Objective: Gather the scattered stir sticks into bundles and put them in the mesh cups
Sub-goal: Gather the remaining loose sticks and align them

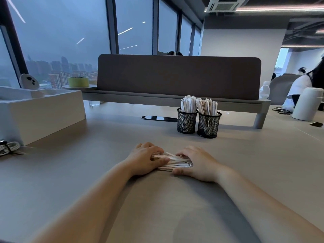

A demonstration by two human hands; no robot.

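Observation:
A small pile of wrapped stir sticks [172,162] lies on the grey table between my two hands. My left hand [146,159] presses on the pile's left end, fingers curled over the sticks. From the right side my right hand [196,163] cups the other end, thumb flat on the table. Both hands squeeze the sticks together. Two black mesh cups stand beyond the pile: the left mesh cup [186,122] and the right mesh cup [208,126], each packed with upright sticks.
A white box [43,113] sits at the left, with a coiled white cable [8,148] in front of it. A brown desk divider [178,76] runs behind the cups. A white jug [306,106] stands far right, near a seated person.

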